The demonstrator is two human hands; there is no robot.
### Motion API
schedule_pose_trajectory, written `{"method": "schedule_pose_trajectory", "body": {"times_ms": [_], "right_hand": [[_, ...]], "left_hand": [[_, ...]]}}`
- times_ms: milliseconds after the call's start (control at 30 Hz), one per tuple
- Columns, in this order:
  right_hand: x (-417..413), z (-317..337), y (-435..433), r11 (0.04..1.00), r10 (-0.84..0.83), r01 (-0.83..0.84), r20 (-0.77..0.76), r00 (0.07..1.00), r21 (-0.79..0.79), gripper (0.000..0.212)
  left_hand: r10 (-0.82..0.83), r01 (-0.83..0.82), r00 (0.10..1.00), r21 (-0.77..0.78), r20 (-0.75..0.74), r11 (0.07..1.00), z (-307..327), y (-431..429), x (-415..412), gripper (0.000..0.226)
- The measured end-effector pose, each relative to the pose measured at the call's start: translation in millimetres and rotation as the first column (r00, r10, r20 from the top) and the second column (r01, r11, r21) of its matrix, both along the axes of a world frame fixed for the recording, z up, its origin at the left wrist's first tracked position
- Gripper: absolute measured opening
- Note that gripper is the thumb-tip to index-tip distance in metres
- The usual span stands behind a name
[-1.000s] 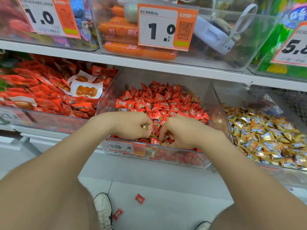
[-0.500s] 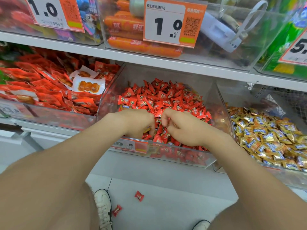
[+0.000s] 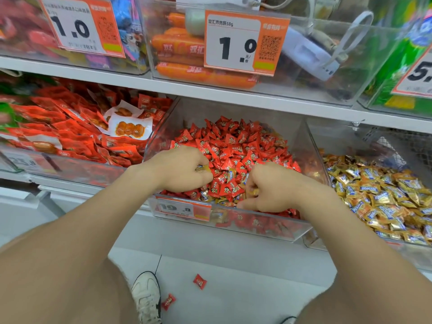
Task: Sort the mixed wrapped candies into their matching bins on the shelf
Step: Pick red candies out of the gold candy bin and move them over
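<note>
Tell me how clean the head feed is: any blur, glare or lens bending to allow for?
Head view: even, soft light, no hard shadows; left edge smeared, the green packet unreadable; shelf edge bows slightly from the wide lens; the red-candy bin front wall hazes what lies behind it; left hand and right hand sharp at centre.

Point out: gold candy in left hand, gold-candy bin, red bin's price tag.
gold candy (image 3: 202, 169), head view, wrapper between fingers.
gold-candy bin (image 3: 336, 139), head view, bare wall above candies.
price tag (image 3: 180, 208), head view, printed digits.

Curled right hand (image 3: 268, 188) hides its fingertips, perhaps pinching a gold candy (image 3: 253, 192).
</note>
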State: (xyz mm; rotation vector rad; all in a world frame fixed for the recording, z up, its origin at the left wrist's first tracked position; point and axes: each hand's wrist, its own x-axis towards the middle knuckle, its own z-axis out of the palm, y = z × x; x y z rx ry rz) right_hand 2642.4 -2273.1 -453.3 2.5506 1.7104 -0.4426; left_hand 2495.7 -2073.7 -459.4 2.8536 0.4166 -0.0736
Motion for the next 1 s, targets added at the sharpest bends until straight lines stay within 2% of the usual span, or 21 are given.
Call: {"method": "schedule_pose_trajectory", "body": {"times_ms": [67, 167, 233, 300, 400, 500, 533, 600, 667, 733, 800, 867, 933, 1000], "right_hand": [[-3.6, 3.6, -3.3, 0.993, -0.023, 0.029, -0.051, 0.998, 0.112, 0.049], [-5.1, 5.3, 2.5, 0.959, -0.003, 0.053, -0.179, 0.984, 0.278, 0.036], [-6.1, 2.8, 6.8, 0.956, 0.043, 0.042, -0.28, 0.959, 0.291, 0.027], [-7.9, -4.9, 10.7, 0.969, 0.065, 0.027, -0.361, 0.93, 0.245, 0.029], [-9.3, -14.6, 18.4, 0.985, 0.106, -0.056, -0.31, 0.945, 0.166, 0.029], [-13.3, -16.1, 26.2, 0.988, 0.128, -0.101, -0.256, 0.958, 0.117, 0.009], [-15.7, -15.7, 30.1, 0.988, 0.127, -0.105, -0.219, 0.967, 0.111, 0.02], [-18.7, -20.7, 36.6, 0.989, 0.123, -0.111, -0.14, 0.982, 0.095, 0.047], [-23.1, -26.5, 41.7, 0.992, 0.117, -0.115, -0.027, 0.993, 0.06, 0.061], [-26.5, -31.2, 46.0, 0.991, 0.119, -0.121, 0.043, 0.992, 0.051, 0.058], [-27.0, -32.9, 49.4, 0.99, 0.127, -0.13, 0.055, 0.99, 0.053, 0.04], [-27.3, -33.1, 50.8, 0.989, 0.133, -0.136, 0.049, 0.99, 0.056, 0.025], [-26.2, -35.8, 50.6, 0.99, 0.13, -0.132, 0.046, 0.99, 0.055, 0.022], [-24.6, -37.9, 47.5, 0.988, 0.135, -0.137, 0.034, 0.99, 0.066, 0.028]], "left_hand": [[-0.007, 0.007, 0.999, 0.005, 0.037, 1.0, -2.0, -3.0, 0.8, 0.055], [-0.037, 0.041, 0.998, -0.083, 0.043, 0.996, -4.9, -5.6, 4.2, 0.065], [-0.074, 0.074, 0.997, -0.111, -0.001, 0.991, -8.6, -3.2, 5.5, 0.049], [-0.101, 0.096, 0.994, -0.097, -0.047, 0.991, -8.7, 0.3, 5.2, 0.024], [-0.15, 0.135, 0.984, -0.151, -0.096, 0.979, -5.0, 0.3, 3.2, 0.015], [-0.199, 0.154, 0.968, -0.262, -0.153, 0.953, -5.5, -2.6, 2.9, 0.014], [-0.216, 0.164, 0.961, -0.269, -0.175, 0.949, -5.7, -4.6, 3.4, 0.015], [-0.199, 0.158, 0.961, -0.211, -0.191, 0.965, -8.6, -4.8, 6.3, 0.008], [-0.154, 0.13, 0.963, -0.118, -0.219, 0.984, -10.4, -4.6, 9.8, 0.011], [-0.14, 0.13, 0.956, -0.055, -0.26, 0.99, -13.8, -5.3, 13.1, 0.02], [-0.122, 0.136, 0.958, 0.039, -0.26, 0.99, -16.4, -10.6, 16.5, 0.011], [-0.096, 0.126, 0.969, 0.122, -0.23, 0.984, -19.3, -17.3, 20.9, 0.026], [-0.099, 0.139, 0.968, 0.165, -0.229, 0.976, -20.3, -21.9, 22.9, 0.031], [-0.118, 0.156, 0.964, 0.147, -0.239, 0.977, -21.3, -20.6, 23.8, 0.02]]}}
